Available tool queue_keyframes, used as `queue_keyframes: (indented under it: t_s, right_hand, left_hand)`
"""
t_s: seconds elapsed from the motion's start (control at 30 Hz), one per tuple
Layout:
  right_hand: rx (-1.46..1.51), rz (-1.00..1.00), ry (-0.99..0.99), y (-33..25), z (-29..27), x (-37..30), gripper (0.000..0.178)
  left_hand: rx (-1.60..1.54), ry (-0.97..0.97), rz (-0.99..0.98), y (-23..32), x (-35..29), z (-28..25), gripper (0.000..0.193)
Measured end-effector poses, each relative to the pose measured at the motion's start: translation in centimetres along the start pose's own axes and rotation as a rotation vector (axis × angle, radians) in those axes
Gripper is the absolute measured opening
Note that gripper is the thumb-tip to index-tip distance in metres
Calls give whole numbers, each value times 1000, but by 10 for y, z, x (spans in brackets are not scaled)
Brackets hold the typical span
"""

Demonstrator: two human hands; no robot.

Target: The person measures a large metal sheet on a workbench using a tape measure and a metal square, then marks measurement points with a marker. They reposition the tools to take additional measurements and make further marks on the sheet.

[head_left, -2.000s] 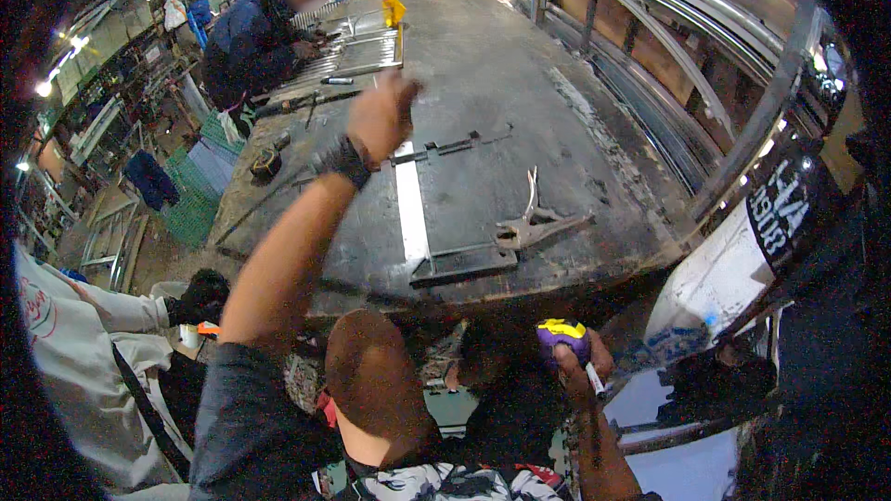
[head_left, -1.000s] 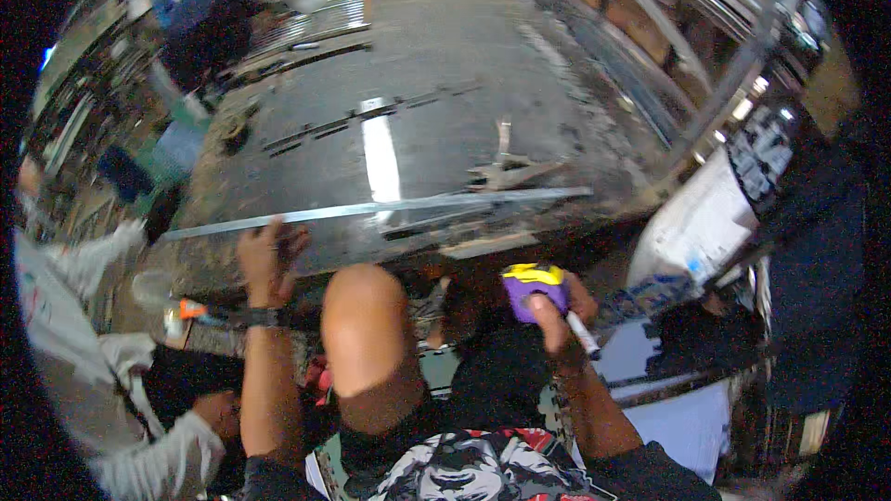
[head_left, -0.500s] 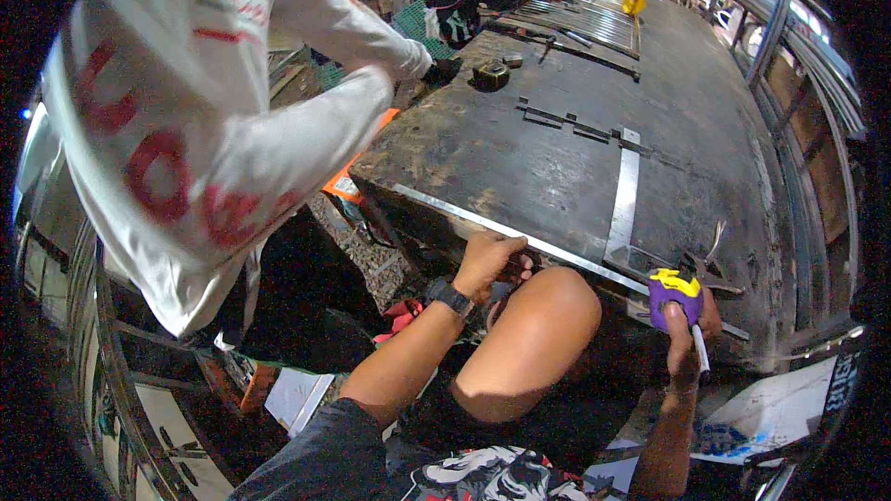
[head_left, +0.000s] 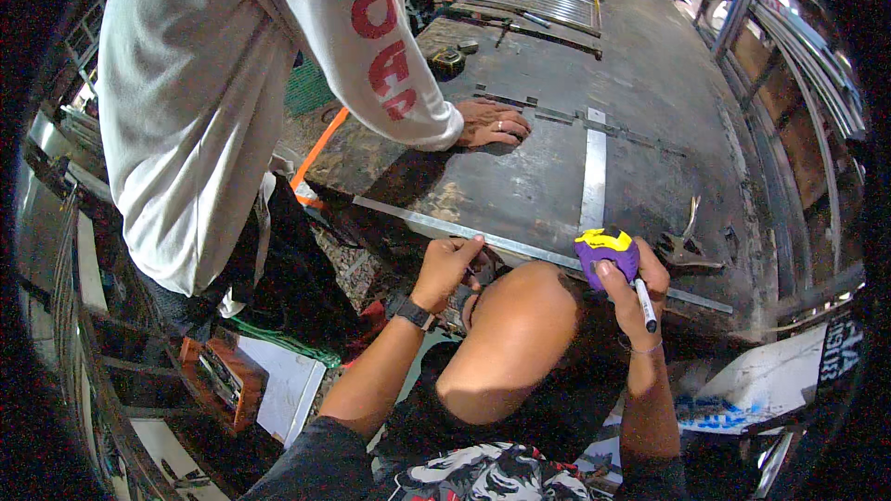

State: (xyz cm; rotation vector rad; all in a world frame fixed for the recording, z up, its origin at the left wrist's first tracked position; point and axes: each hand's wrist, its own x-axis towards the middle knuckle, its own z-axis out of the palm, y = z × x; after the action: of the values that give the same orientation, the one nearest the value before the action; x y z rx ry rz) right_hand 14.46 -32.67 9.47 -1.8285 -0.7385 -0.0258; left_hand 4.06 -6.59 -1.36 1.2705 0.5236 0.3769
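Along the front edge of the dark metal table lies a long thin metal strip [head_left: 436, 224]. My left hand [head_left: 445, 274] is closed at this strip, thumb against its near edge and fingers curled below, partly hidden. In my right hand [head_left: 640, 288] is a purple and yellow tape measure [head_left: 608, 255], held over the strip near its right part. A white marker pen [head_left: 644, 304] with a dark end sticks out between the same hand's fingers. Behind the tape measure, a flat silver ruler-like bar [head_left: 594, 167] runs away across the tabletop [head_left: 668, 111].
At left stands a co-worker in a white sleeve [head_left: 371, 46], one hand [head_left: 492, 122] flat on the table. Another tape measure [head_left: 446, 62], a hinge-like dark strip [head_left: 557, 116] and pliers-like metal tool [head_left: 687, 249] lie on top. My bent knee [head_left: 520, 334] is between my arms.
The co-worker has leaned over and laid a hand on the table. My right hand with the tape measure has moved left, toward the base of the silver bar. The view has shifted a little.
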Motion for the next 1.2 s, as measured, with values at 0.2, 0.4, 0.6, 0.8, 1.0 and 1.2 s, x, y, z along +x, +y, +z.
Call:
queue_keyframes:
  t_s: [0.2, 0.4, 0.6, 0.8, 1.0, 1.2]
  right_hand:
    - [-49, -69, -80, -17, 1, 11, 26]
    - [-280, -294, -368, -40, 24, 45, 48]
    - [-418, -427, -501, -53, 42, 56, 49]
    - [-611, -473, -484, -35, 14, 62, 49]
    - [-687, -185, -456, 30, -81, 40, 52]
    - [-573, 114, -337, 65, -131, 2, 56]
  left_hand:
    - [186, 147, 196, 7, -2, 6, 34]
    - [-190, -83, 131, 39, -33, 26, 24]
    - [-306, -284, -121, 77, -41, 5, 19]
    - [-701, -200, -224, 34, 6, -79, 24]
    - [935, 557, 671, -37, 93, -229, 22]
    - [12, 692, 370, -33, 91, -194, 17]
